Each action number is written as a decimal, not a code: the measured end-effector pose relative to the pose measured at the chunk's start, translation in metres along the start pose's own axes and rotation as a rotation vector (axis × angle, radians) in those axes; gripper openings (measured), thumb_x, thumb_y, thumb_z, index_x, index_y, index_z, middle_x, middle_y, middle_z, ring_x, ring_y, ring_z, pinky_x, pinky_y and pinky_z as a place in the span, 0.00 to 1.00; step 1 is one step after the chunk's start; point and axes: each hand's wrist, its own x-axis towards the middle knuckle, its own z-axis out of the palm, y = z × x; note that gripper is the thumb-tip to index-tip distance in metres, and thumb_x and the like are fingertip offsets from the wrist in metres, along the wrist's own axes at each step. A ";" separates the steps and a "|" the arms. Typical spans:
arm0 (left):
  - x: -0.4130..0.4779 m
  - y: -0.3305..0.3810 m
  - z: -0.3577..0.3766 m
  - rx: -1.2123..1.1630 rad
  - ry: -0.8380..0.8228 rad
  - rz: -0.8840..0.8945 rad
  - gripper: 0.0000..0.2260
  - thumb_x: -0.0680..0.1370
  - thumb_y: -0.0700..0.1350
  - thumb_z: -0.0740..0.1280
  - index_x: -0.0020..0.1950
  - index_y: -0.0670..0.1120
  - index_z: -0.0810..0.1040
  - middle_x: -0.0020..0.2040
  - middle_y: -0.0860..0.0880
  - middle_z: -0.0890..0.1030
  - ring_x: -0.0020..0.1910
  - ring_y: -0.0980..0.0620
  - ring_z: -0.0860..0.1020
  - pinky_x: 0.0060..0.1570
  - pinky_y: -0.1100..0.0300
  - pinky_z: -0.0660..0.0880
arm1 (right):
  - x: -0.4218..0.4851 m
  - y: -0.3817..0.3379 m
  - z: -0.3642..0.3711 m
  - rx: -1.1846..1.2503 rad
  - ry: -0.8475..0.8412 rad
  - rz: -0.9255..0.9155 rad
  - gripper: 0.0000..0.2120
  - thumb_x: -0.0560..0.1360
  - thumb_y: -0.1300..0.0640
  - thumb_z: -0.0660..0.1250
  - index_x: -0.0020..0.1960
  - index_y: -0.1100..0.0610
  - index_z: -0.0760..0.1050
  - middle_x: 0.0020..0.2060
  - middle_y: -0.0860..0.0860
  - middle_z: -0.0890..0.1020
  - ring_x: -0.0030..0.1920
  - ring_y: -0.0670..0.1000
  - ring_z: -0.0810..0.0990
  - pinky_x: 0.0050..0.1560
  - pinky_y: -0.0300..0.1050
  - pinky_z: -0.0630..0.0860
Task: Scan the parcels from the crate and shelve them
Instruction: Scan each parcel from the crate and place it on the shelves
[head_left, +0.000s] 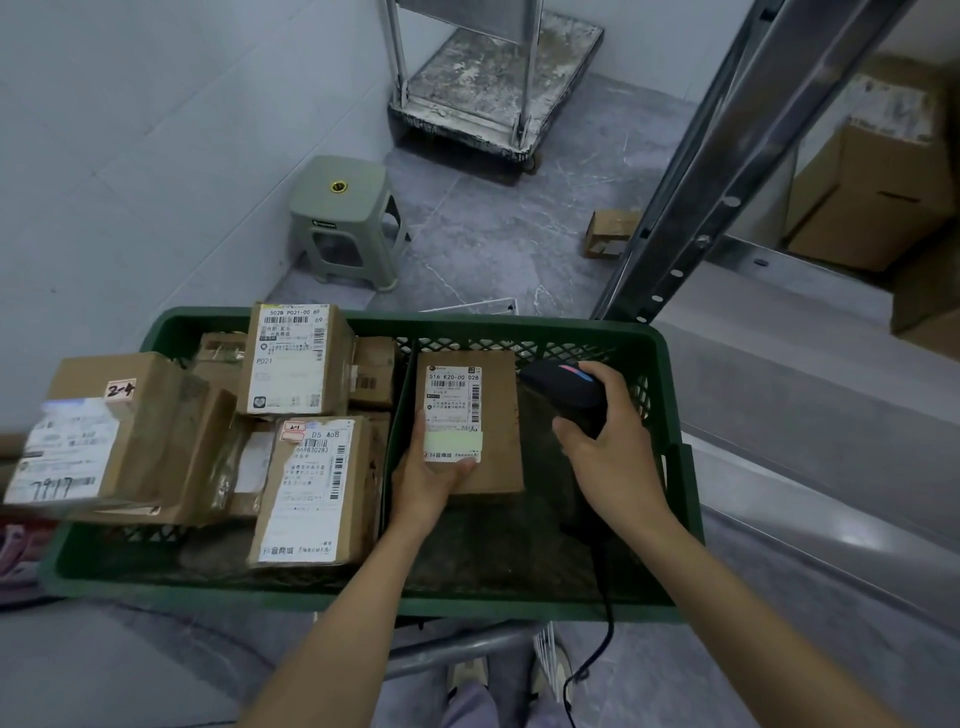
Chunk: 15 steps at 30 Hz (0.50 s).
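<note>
A green plastic crate (519, 605) sits in front of me, split by a divider. Over its right half, my left hand (426, 483) holds a flat brown parcel (498, 415) by its lower left corner, white label facing up. My right hand (608, 441) grips a black corded barcode scanner (566, 392) just right of that parcel, its head over the parcel's top right edge. Several labelled cardboard parcels fill the crate's left half, among them one marked P021 (296, 358) and one marked D5 (317, 488). A larger box marked 2-4 (104, 431) overhangs the crate's left rim.
A metal shelf (810, 395) runs along the right, with its upright post (717, 171) and cardboard boxes (872, 208) on it. On the floor beyond the crate stand a grey plastic stool (343, 218), a metal trolley base (493, 88) and a small box (608, 231).
</note>
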 end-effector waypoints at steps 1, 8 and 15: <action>-0.001 -0.001 0.001 0.001 0.008 -0.001 0.41 0.73 0.43 0.74 0.78 0.54 0.53 0.69 0.53 0.71 0.63 0.60 0.67 0.62 0.63 0.63 | -0.001 0.000 0.000 0.003 0.001 -0.002 0.27 0.75 0.63 0.67 0.67 0.41 0.64 0.54 0.36 0.73 0.51 0.29 0.72 0.56 0.32 0.71; -0.016 -0.005 0.008 -0.008 0.020 0.012 0.39 0.73 0.44 0.73 0.77 0.57 0.55 0.65 0.59 0.70 0.62 0.62 0.66 0.60 0.66 0.63 | -0.009 -0.003 -0.005 0.002 0.019 0.000 0.27 0.75 0.63 0.67 0.67 0.42 0.63 0.51 0.32 0.72 0.51 0.30 0.72 0.53 0.30 0.72; -0.033 0.016 0.004 -0.030 0.013 0.062 0.40 0.74 0.45 0.73 0.78 0.56 0.52 0.64 0.62 0.67 0.64 0.61 0.66 0.62 0.65 0.63 | -0.024 -0.018 -0.014 0.036 0.060 -0.048 0.27 0.75 0.65 0.67 0.67 0.44 0.64 0.50 0.30 0.70 0.49 0.21 0.68 0.42 0.17 0.66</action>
